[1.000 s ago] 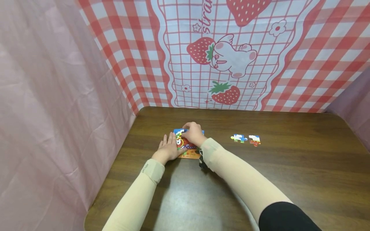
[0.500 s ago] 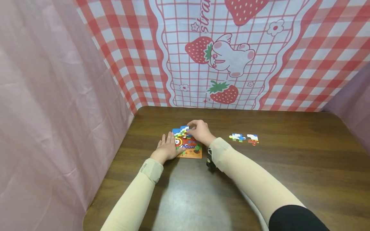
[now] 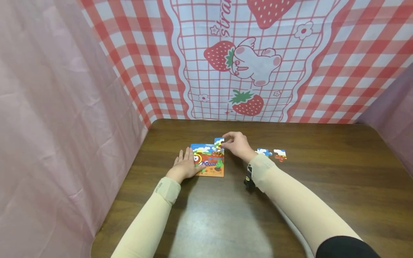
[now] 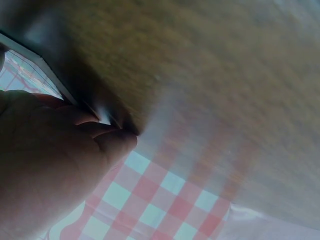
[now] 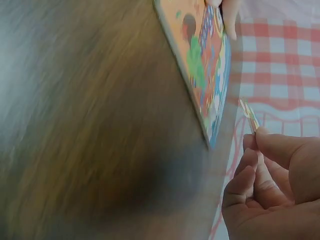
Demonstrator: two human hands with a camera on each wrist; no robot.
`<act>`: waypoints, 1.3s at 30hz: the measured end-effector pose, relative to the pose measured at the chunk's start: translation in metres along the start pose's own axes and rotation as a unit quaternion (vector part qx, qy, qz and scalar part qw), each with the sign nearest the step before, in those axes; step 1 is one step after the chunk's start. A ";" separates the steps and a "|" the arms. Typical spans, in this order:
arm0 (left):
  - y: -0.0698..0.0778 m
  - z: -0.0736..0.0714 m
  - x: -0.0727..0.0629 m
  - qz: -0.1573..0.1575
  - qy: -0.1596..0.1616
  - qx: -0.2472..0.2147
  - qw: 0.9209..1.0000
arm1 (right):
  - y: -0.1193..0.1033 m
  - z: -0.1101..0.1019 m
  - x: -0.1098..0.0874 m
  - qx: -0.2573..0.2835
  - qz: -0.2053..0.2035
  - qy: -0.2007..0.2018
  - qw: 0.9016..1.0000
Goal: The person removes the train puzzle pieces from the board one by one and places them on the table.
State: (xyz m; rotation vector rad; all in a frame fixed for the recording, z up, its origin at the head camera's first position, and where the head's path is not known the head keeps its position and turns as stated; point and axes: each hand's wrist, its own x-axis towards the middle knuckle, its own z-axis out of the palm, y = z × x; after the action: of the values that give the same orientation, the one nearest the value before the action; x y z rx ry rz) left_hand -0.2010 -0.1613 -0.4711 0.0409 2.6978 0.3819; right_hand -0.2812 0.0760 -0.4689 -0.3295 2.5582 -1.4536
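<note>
A colourful jigsaw puzzle board (image 3: 209, 161) with a red train-like picture lies on the brown table. My left hand (image 3: 184, 166) rests spread on its left side, fingers straight. In the left wrist view that hand (image 4: 55, 150) lies along the board's edge (image 4: 47, 70). Just past the board's upper right corner, my right hand (image 3: 238, 144) pinches a puzzle piece (image 3: 218, 142) between thumb and fingertips. The right wrist view shows the pinched piece (image 5: 250, 115) nearly edge-on, raised apart from the board (image 5: 200, 75).
Two loose puzzle pieces lie to the right: a blue and white piece (image 3: 262, 152), partly behind the right forearm, and a red and white piece (image 3: 280, 154). A checked strawberry curtain (image 3: 245, 64) hangs behind the table (image 3: 338, 172), a pink curtain (image 3: 64, 107) at left.
My right hand has moved right from over the board, carrying the puzzle piece to the upper right corner. More of the picture shows. My left hand has stayed on the board.
</note>
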 end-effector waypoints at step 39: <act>-0.002 0.004 0.003 0.007 0.011 0.000 1.000 | 0.048 -0.059 -0.020 -0.174 -0.025 -0.007 0.984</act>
State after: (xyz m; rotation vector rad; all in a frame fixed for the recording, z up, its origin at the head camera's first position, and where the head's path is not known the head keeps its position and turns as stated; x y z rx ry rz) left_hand -0.2019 -0.1617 -0.4759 0.0570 2.7217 0.3879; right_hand -0.2827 0.1540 -0.4798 -0.4524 2.8057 -1.0049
